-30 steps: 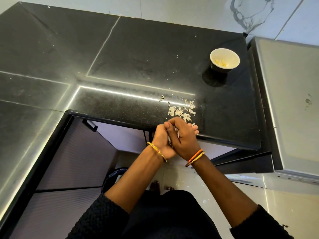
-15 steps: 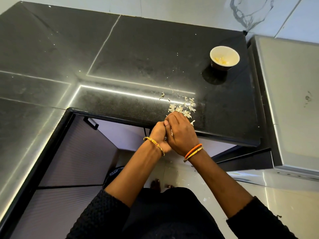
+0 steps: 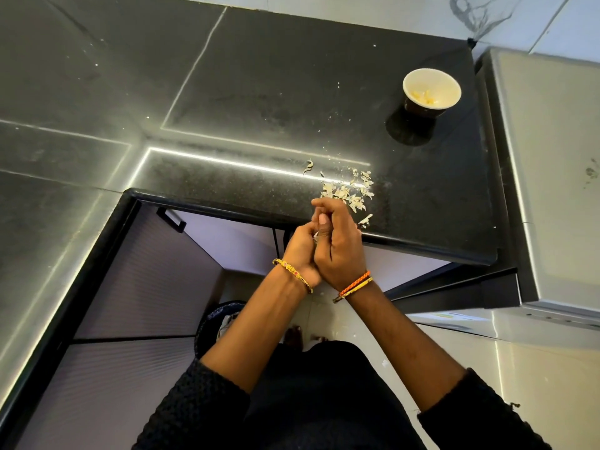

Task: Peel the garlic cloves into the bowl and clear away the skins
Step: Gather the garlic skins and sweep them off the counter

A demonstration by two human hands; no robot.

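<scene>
Hands meet at the counter's front edge, just below centre of the frame. We have the left hand (image 3: 300, 246) and the right hand (image 3: 337, 241) pressed together, fingers of both curled round something small between them. A sliver of pale skin shows in the gap, so we judge it is a garlic clove (image 3: 315, 234) being peeled, though the clove itself is almost wholly hidden.

Just above the hands, the loose skins (image 3: 349, 191) lie scattered on the black counter (image 3: 227, 92), one curl a little to the left of the rest. The bowl (image 3: 431, 90) stands well apart in the upper right of the frame, near the counter's right edge, with a few peeled pieces in its bottom.

To do this step well, we should pinch the clove firmly in one hand and let the other thumb lift the skin from the tip, pulling in strips rather than crumbs. The hands hang partly past the counter's edge, so we judge bits may fall to the floor; working further in over the counter keeps them with the pile. Once bare, the clove needs a clear reach up and right to the bowl, and the skins can then be swept together.
</scene>
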